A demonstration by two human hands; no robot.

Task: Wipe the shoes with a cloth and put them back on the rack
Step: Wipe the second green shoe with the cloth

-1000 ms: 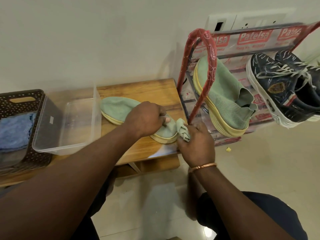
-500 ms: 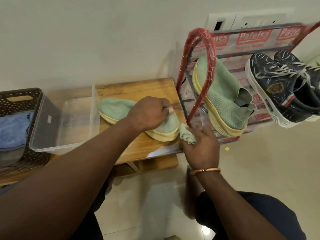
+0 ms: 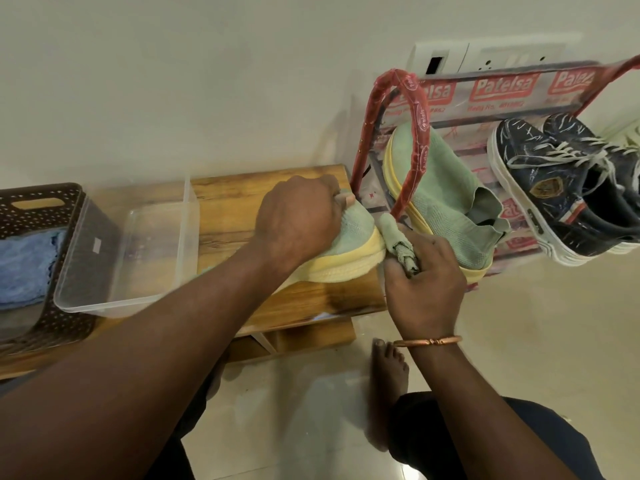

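A green knit shoe with a yellow sole (image 3: 346, 261) lies on the low wooden table (image 3: 242, 202), heel end to the right. My left hand (image 3: 298, 220) grips it from above at the collar. My right hand (image 3: 422, 282) holds a bunched green cloth (image 3: 398, 244) against the shoe's heel. The matching green shoe (image 3: 446, 195) stands tilted on the red shoe rack (image 3: 412, 109), beside a pair of dark blue lace-up sneakers (image 3: 561, 188).
A clear plastic tub (image 3: 114, 282) sits on the table left of the shoe. Further left is a dark perforated basket (image 3: 45, 202) with a blue cloth (image 3: 24, 268) in it. My bare foot (image 3: 388, 372) rests on the tiled floor below the table.
The shoe's heel end has shifted right toward the table's edge under my left hand. My right hand with the cloth has moved from beside the rack leg onto the heel.
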